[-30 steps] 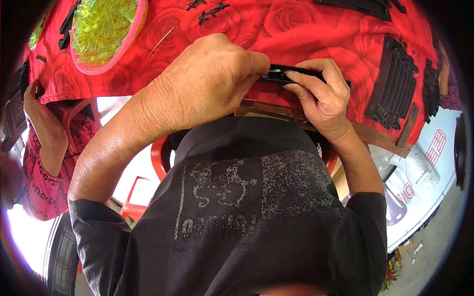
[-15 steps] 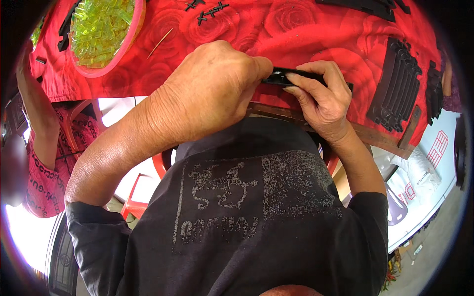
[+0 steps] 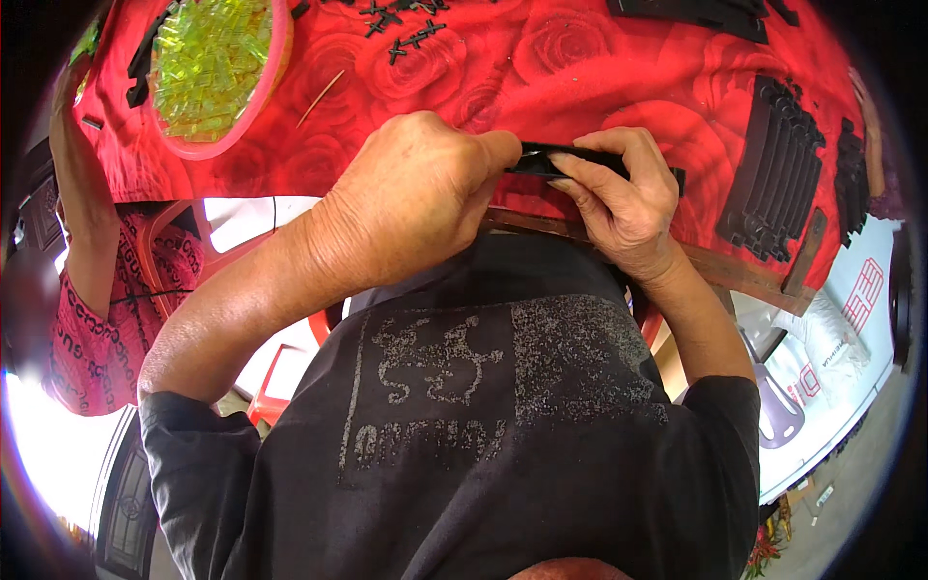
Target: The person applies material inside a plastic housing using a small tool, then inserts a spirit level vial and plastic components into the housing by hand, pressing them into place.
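Over the near edge of the red cloth, both hands hold a long, narrow black plastic strip (image 3: 535, 159) roughly level. My left hand (image 3: 411, 198) is closed at its left end, knuckles up, with most of its fingers hidden beneath. Thumb and fingertips of my right hand (image 3: 623, 193) pinch the strip near its middle, while its right end sticks out past the knuckles. A small glossy spot shows on the strip between the hands. Whether the left fingers also hold a small part cannot be seen.
A pink-rimmed basin (image 3: 282, 68) holds yellow-green clear pieces. Beyond my hands lie small black cross-shaped parts (image 3: 416, 39) and a thin stick (image 3: 320, 98). Black strips (image 3: 773, 174) lie in a row at right; longer black pieces (image 3: 691, 14) lie farther back. Another person's arm (image 3: 87, 208) is at left.
My left hand has shifted slightly left and nearer, the right hand slightly left. Both still hold the black strip, and more of the small black crosses show at the far edge.
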The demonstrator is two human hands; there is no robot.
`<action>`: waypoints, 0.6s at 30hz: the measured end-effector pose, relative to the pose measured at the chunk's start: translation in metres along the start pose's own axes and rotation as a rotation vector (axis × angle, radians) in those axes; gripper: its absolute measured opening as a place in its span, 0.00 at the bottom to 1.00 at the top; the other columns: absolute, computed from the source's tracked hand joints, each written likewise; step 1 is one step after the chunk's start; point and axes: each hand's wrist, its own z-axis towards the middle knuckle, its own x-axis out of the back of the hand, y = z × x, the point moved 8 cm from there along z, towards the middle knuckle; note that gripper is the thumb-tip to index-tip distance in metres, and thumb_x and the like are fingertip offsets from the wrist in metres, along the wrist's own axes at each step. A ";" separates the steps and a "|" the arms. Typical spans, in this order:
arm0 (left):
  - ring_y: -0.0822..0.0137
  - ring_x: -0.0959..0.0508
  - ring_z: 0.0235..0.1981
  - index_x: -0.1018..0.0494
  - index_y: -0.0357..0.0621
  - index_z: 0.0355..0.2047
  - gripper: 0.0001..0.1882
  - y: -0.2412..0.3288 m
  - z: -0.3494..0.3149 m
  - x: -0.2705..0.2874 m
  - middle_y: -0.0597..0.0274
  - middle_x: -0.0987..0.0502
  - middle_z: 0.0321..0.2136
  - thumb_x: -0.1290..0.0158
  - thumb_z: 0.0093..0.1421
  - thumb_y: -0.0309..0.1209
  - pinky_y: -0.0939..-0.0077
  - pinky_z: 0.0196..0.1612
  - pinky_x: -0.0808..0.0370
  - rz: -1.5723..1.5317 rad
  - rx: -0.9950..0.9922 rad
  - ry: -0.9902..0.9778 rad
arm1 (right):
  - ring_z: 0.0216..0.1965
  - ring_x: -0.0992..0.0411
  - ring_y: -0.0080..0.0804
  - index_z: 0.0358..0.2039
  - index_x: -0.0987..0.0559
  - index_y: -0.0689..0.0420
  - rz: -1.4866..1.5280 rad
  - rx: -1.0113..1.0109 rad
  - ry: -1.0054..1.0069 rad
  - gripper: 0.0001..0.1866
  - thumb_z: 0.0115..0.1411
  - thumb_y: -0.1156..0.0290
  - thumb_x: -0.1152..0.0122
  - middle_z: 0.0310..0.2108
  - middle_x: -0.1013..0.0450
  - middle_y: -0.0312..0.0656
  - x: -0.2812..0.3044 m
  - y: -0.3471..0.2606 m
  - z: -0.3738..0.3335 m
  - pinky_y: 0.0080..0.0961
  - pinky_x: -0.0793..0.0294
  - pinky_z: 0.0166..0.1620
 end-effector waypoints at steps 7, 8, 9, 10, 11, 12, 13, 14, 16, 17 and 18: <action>0.52 0.19 0.22 0.20 0.36 0.44 0.11 0.006 -0.015 0.023 0.47 0.22 0.22 0.44 0.61 0.20 0.66 0.27 0.24 -0.121 -0.063 0.162 | 0.31 0.25 0.38 0.34 0.14 0.56 -0.003 -0.010 -0.007 0.15 0.43 0.76 0.23 0.32 0.24 0.40 0.000 -0.003 0.002 0.31 0.26 0.33; 0.52 0.19 0.22 0.20 0.36 0.44 0.11 0.007 -0.018 0.027 0.47 0.22 0.22 0.44 0.61 0.20 0.66 0.27 0.24 -0.120 -0.069 0.175 | 0.32 0.25 0.38 0.34 0.15 0.57 0.011 -0.035 -0.014 0.15 0.43 0.76 0.23 0.32 0.24 0.40 0.000 -0.001 0.002 0.31 0.25 0.33; 0.55 0.23 0.19 0.20 0.37 0.45 0.12 0.000 -0.023 0.037 0.49 0.24 0.20 0.44 0.61 0.19 0.68 0.26 0.26 -0.131 0.008 0.273 | 0.32 0.25 0.38 0.34 0.15 0.57 0.003 -0.024 -0.015 0.15 0.43 0.76 0.23 0.32 0.24 0.40 0.000 -0.002 0.001 0.31 0.25 0.33; 0.58 0.27 0.16 0.20 0.38 0.47 0.13 -0.007 -0.030 0.047 0.51 0.26 0.18 0.44 0.62 0.19 0.69 0.25 0.29 -0.140 0.086 0.373 | 0.32 0.24 0.38 0.33 0.15 0.57 0.003 -0.036 -0.010 0.14 0.43 0.77 0.23 0.32 0.24 0.40 0.001 -0.002 0.001 0.31 0.25 0.34; 0.60 0.32 0.17 0.20 0.41 0.49 0.16 -0.018 -0.037 0.049 0.55 0.28 0.19 0.46 0.62 0.18 0.71 0.24 0.32 -0.109 0.097 0.451 | 0.33 0.24 0.38 0.33 0.16 0.57 0.005 -0.047 -0.005 0.13 0.44 0.77 0.23 0.32 0.24 0.40 0.001 -0.002 0.001 0.32 0.24 0.35; 0.60 0.32 0.17 0.20 0.41 0.49 0.16 -0.029 -0.040 0.049 0.55 0.28 0.19 0.46 0.62 0.18 0.71 0.24 0.32 -0.106 0.094 0.465 | 0.33 0.24 0.38 0.33 0.16 0.57 0.001 -0.033 -0.005 0.13 0.44 0.77 0.23 0.32 0.24 0.40 0.001 -0.004 0.002 0.32 0.24 0.35; 0.61 0.29 0.18 0.20 0.42 0.50 0.17 -0.037 -0.043 0.050 0.55 0.27 0.21 0.47 0.62 0.17 0.71 0.25 0.31 0.040 0.066 0.504 | 0.33 0.23 0.38 0.32 0.17 0.58 0.025 -0.052 0.001 0.13 0.45 0.77 0.22 0.32 0.24 0.40 0.001 -0.003 0.000 0.31 0.24 0.35; 0.61 0.27 0.20 0.20 0.43 0.50 0.19 -0.040 -0.046 0.051 0.56 0.27 0.24 0.47 0.61 0.16 0.72 0.26 0.30 0.186 0.038 0.539 | 0.34 0.23 0.38 0.31 0.18 0.58 0.046 -0.074 0.008 0.13 0.46 0.77 0.22 0.32 0.24 0.40 0.002 -0.002 -0.001 0.31 0.23 0.36; 0.59 0.22 0.29 0.20 0.45 0.51 0.20 -0.057 -0.049 0.043 0.56 0.25 0.31 0.47 0.60 0.16 0.69 0.33 0.26 0.215 0.122 0.476 | 0.34 0.23 0.39 0.32 0.21 0.59 0.041 -0.043 0.004 0.15 0.47 0.76 0.22 0.33 0.24 0.41 0.003 -0.004 -0.001 0.32 0.23 0.37; 0.56 0.22 0.33 0.20 0.45 0.49 0.18 -0.056 -0.050 0.041 0.56 0.25 0.33 0.46 0.59 0.19 0.64 0.36 0.26 0.283 0.033 0.523 | 0.35 0.23 0.38 0.34 0.22 0.60 0.048 -0.085 -0.019 0.15 0.48 0.78 0.23 0.34 0.23 0.43 0.002 -0.002 -0.001 0.30 0.23 0.40; 0.53 0.22 0.36 0.20 0.45 0.48 0.17 -0.051 -0.053 0.040 0.55 0.25 0.34 0.45 0.58 0.22 0.59 0.38 0.25 0.351 -0.057 0.568 | 0.37 0.22 0.37 0.36 0.22 0.61 0.055 -0.128 -0.043 0.15 0.50 0.80 0.24 0.35 0.23 0.44 0.001 -0.001 -0.002 0.29 0.23 0.43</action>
